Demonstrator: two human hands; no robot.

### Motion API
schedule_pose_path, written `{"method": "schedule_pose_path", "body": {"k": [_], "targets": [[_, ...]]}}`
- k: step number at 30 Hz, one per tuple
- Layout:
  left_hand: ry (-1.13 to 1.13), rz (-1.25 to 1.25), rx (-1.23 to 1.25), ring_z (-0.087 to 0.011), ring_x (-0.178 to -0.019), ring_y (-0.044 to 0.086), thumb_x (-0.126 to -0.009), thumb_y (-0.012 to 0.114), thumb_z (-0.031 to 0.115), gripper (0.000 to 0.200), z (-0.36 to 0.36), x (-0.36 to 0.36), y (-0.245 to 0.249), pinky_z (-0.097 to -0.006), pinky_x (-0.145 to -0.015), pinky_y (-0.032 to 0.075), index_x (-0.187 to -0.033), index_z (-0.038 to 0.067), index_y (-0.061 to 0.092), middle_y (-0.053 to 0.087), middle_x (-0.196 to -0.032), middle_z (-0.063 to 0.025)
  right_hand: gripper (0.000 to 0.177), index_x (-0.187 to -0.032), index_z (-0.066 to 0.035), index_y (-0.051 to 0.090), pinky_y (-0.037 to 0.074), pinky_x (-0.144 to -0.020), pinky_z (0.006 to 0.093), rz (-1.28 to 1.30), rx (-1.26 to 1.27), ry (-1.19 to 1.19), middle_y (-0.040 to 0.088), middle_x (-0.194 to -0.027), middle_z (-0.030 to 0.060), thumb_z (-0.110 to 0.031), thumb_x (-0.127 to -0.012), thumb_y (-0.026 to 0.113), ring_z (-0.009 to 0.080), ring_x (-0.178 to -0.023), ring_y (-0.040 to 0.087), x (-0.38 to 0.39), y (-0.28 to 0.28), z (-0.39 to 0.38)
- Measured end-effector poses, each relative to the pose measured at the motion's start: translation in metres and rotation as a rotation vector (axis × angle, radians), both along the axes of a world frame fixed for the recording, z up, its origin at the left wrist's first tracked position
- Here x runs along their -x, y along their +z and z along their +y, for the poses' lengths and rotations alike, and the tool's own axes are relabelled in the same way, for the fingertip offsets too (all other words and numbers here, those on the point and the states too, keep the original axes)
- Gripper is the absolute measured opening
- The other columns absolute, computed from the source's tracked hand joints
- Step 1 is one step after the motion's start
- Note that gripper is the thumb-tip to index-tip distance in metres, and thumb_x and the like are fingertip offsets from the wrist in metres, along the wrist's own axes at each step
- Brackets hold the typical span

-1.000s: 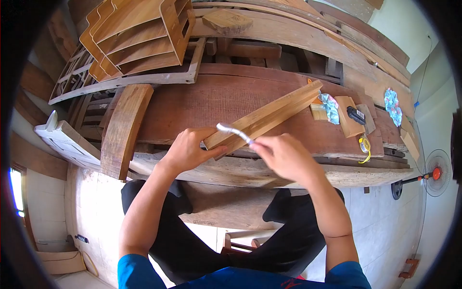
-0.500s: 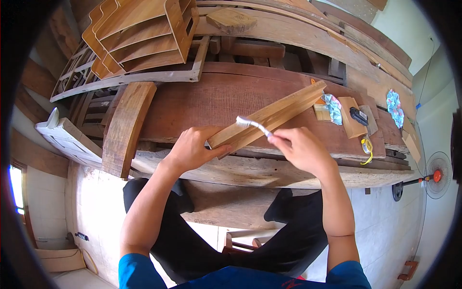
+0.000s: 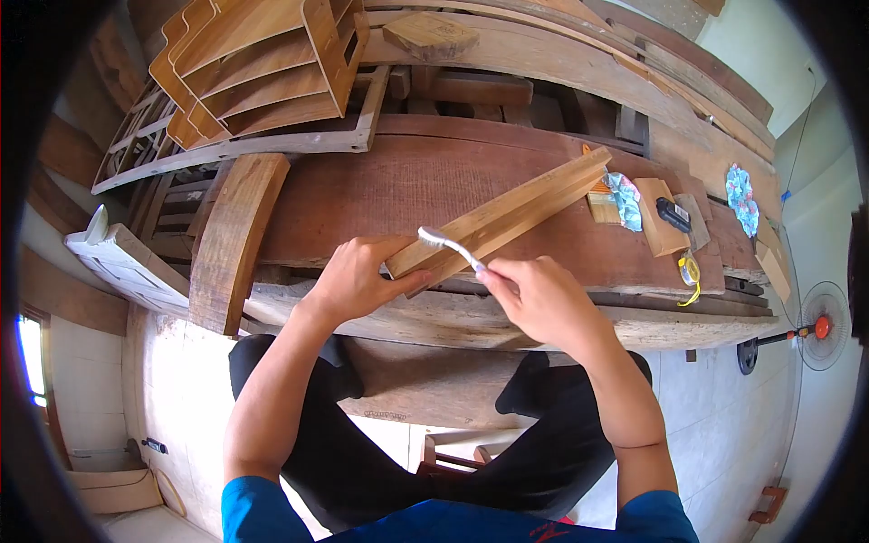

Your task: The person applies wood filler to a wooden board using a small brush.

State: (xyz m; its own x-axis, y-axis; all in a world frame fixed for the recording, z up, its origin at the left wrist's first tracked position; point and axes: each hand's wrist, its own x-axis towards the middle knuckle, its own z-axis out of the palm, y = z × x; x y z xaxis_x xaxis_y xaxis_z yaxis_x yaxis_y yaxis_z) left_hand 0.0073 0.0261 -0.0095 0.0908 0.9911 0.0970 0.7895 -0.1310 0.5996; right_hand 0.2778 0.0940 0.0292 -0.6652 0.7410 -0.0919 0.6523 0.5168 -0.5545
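My left hand is closed round the near end of a long wooden piece with a groove along it. The piece slants up to the right above a reddish-brown board. A white toothbrush is pinched by its handle in my right hand. Its bristle head lies against the wood, close to my left hand. The far end of the piece partly covers a paintbrush.
Right of the wood lie a crumpled patterned cloth, a box cutter and a tape measure. A wooden letter rack stands at back left, near a thick wooden block. A fan is at far right.
My right hand has moved left, and the toothbrush head has slid along the wood toward my left hand. The left hand keeps its hold on the wooden piece.
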Motion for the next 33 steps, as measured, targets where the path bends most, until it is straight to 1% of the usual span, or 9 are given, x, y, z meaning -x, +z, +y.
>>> {"method": "schedule_pose_path", "body": {"k": [4,9,10,14,20,24,27,31,33], "targets": [[0.004,-0.002,-0.097,-0.0370,-0.081,0.076,-0.092,0.083,0.040,0.040,-0.001,0.001,-0.007,-0.0456,-0.078,0.060,-0.111,0.005,0.079,0.077,-0.089,-0.0198,0.032,-0.110,-0.002,0.078,0.050,-0.065,0.0408,-0.063,0.102,-0.092,0.073,-0.079,0.0198,-0.031,-0.108,0.064,0.0298,-0.065,0.066,-0.016,0.010,0.024],[-0.002,-0.022,-0.063,-0.0357,-0.083,0.076,-0.090,0.085,0.038,0.044,-0.001,0.002,-0.004,-0.0443,-0.079,0.060,-0.115,0.002,0.079,0.078,-0.094,-0.0210,0.032,-0.112,0.000,0.076,0.047,-0.062,0.0414,-0.042,0.087,-0.129,0.066,-0.074,0.0227,-0.030,-0.108,0.064,0.0280,-0.060,0.061,-0.006,0.013,0.014],[-0.007,-0.025,-0.049,-0.0346,-0.084,0.076,-0.089,0.087,0.037,0.046,-0.001,0.002,-0.004,-0.0435,-0.080,0.059,-0.116,0.001,0.078,0.078,-0.097,-0.0215,0.033,-0.111,0.001,0.076,0.046,-0.061,0.0421,0.037,-0.035,-0.027,0.065,-0.070,0.0183,-0.030,-0.108,0.064,0.0248,-0.057,0.056,-0.010,-0.001,0.012],[0.025,0.003,-0.010,-0.0337,-0.083,0.076,-0.089,0.087,0.038,0.046,-0.002,0.002,-0.003,-0.0428,-0.079,0.059,-0.115,0.001,0.079,0.078,-0.096,-0.0212,0.033,-0.112,0.000,0.077,0.047,-0.065,0.0389,-0.082,0.145,-0.118,0.070,-0.075,0.0135,-0.031,-0.108,0.064,0.0172,-0.066,0.060,-0.025,0.009,0.030],[-0.007,-0.014,-0.074,-0.0331,-0.082,0.076,-0.089,0.087,0.036,0.046,-0.001,0.001,-0.007,-0.0417,-0.079,0.059,-0.116,-0.001,0.078,0.078,-0.095,-0.0214,0.035,-0.113,0.003,0.076,0.050,-0.071,0.0378,-0.044,0.059,-0.095,0.074,-0.085,0.0195,-0.029,-0.108,0.064,0.0219,-0.073,0.064,-0.017,0.011,0.024],[0.006,0.004,-0.046,-0.0330,-0.083,0.076,-0.090,0.086,0.034,0.046,-0.001,0.002,-0.005,-0.0417,-0.080,0.060,-0.117,-0.001,0.078,0.079,-0.097,-0.0217,0.035,-0.113,-0.003,0.077,0.048,-0.063,0.0459,0.103,0.045,-0.042,0.068,-0.073,0.0222,-0.034,-0.109,0.062,0.0351,-0.058,0.059,-0.040,-0.014,0.049],[-0.002,-0.022,-0.086,-0.0371,-0.083,0.076,-0.091,0.084,0.037,0.043,-0.001,0.001,-0.007,-0.0443,-0.080,0.060,-0.115,0.002,0.078,0.078,-0.095,-0.0218,0.034,-0.113,0.001,0.076,0.047,-0.067,0.0411,0.045,-0.032,-0.139,0.071,-0.080,0.0167,-0.029,-0.109,0.062,0.0207,-0.067,0.061,-0.039,-0.013,0.053],[-0.001,-0.038,-0.112,-0.0396,-0.083,0.075,-0.091,0.083,0.039,0.042,-0.001,0.001,-0.009,-0.0456,-0.080,0.060,-0.113,0.003,0.079,0.077,-0.093,-0.0223,0.035,-0.111,-0.004,0.078,0.049,-0.065,0.0467,-0.025,-0.095,-0.054,0.069,-0.074,0.0217,-0.035,-0.109,0.061,0.0343,-0.062,0.065,-0.026,0.006,0.023],[0.010,-0.020,-0.079,-0.0388,-0.084,0.076,-0.091,0.083,0.039,0.043,-0.002,0.001,-0.006,-0.0451,-0.081,0.061,-0.114,0.003,0.079,0.078,-0.094,-0.0221,0.033,-0.113,-0.005,0.078,0.049,-0.065,0.0451,-0.021,0.086,-0.093,0.069,-0.073,0.0212,-0.034,-0.108,0.063,0.0316,-0.062,0.064,-0.039,0.002,0.040]]}}
